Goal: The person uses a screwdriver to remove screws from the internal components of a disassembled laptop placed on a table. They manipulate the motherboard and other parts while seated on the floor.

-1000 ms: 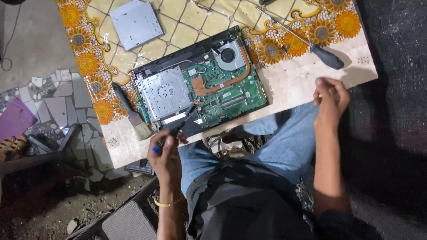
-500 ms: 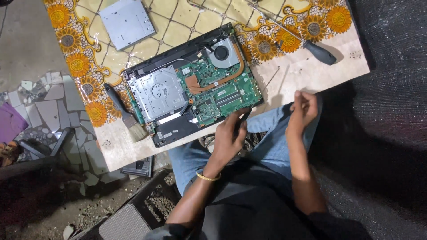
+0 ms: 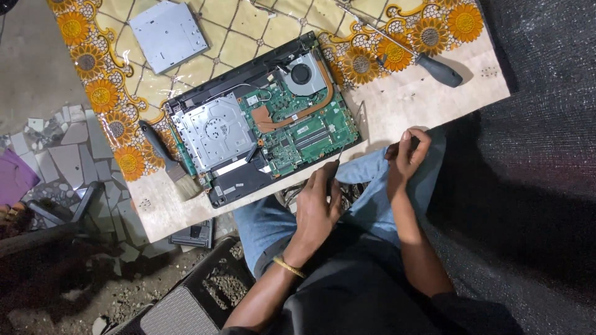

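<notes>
I see my left hand (image 3: 318, 205) just off the near edge of the desk (image 3: 428, 99), fingers closed around a thin metal tool (image 3: 336, 156) whose tip touches the near edge of the opened laptop (image 3: 264, 133). My right hand (image 3: 406, 154) rests at the desk's edge over my knee, fingers curled; I cannot tell whether they grip anything. Around the laptop lie 1 brush (image 3: 162, 152) on its left, 1 black-handled screwdriver (image 3: 428, 62) well apart on the right, and 1 grey disc drive (image 3: 169, 34) at the far side.
</notes>
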